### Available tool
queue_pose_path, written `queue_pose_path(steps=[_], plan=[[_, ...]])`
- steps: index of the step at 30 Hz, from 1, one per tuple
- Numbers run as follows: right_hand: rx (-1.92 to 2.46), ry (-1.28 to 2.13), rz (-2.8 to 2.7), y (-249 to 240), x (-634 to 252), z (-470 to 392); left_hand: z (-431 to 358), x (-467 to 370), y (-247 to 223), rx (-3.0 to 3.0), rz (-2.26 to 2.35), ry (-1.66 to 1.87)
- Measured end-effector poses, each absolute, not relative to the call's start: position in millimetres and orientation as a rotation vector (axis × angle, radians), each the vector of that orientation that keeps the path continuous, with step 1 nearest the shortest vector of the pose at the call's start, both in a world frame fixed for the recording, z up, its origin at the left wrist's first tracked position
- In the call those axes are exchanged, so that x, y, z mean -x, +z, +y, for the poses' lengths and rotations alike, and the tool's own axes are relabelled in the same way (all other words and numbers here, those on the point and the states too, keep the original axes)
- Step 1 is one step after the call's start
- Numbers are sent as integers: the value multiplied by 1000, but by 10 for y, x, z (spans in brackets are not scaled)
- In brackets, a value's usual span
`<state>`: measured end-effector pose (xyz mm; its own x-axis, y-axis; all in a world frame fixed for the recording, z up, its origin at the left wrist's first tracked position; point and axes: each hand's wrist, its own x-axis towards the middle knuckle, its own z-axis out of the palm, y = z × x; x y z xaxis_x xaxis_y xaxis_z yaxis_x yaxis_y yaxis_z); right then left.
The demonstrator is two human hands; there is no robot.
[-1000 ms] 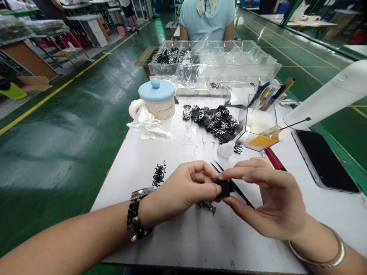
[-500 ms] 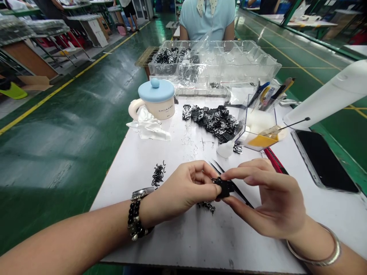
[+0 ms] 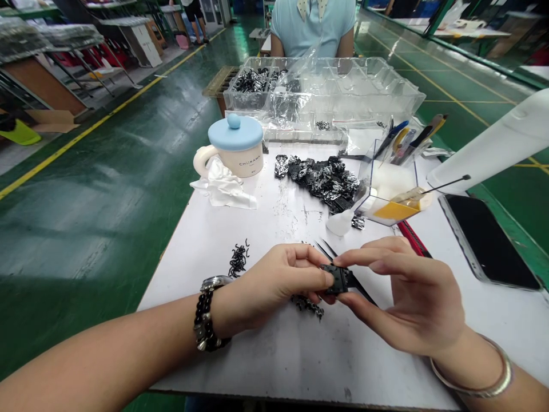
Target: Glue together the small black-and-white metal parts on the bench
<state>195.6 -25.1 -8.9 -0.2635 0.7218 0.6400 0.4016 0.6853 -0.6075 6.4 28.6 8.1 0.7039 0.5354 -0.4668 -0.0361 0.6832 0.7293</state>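
Observation:
Between my two hands is a small flat black plastic part [image 3: 337, 278], tilted so its broad face shows. My left hand [image 3: 291, 272] pinches its left end between thumb and fingers. My right hand [image 3: 403, 292] touches the other end, index finger on the upper edge and thumb on the lower. Black tweezers [image 3: 362, 290] lie on the table behind the part, tips pointing away. Under my left hand sits a small pile of tiny dark pieces [image 3: 309, 307], partly hidden. Thin black hooked pieces [image 3: 238, 260] lie left of my left wrist.
A heap of black parts [image 3: 321, 177] lies mid-table, with a lidded mug [image 3: 240, 151] and crumpled tissue [image 3: 225, 186] to its left. Right are a pen holder [image 3: 392, 189], a phone [image 3: 489, 240] and a white column [image 3: 493, 140]. Behind stand clear divided trays [image 3: 343, 91]; a person [image 3: 313, 28] sits beyond.
The black part has tilted so more of its flat face shows. Both hands keep hold of it with little movement, and the whole view has shifted slightly.

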Motion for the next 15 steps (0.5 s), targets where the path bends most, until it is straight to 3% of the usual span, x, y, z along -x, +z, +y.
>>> queue_pose_path(steps=[15], plan=[[872,424,-1884,-94,-1964,-255,289,-60,73,-695,704,309]])
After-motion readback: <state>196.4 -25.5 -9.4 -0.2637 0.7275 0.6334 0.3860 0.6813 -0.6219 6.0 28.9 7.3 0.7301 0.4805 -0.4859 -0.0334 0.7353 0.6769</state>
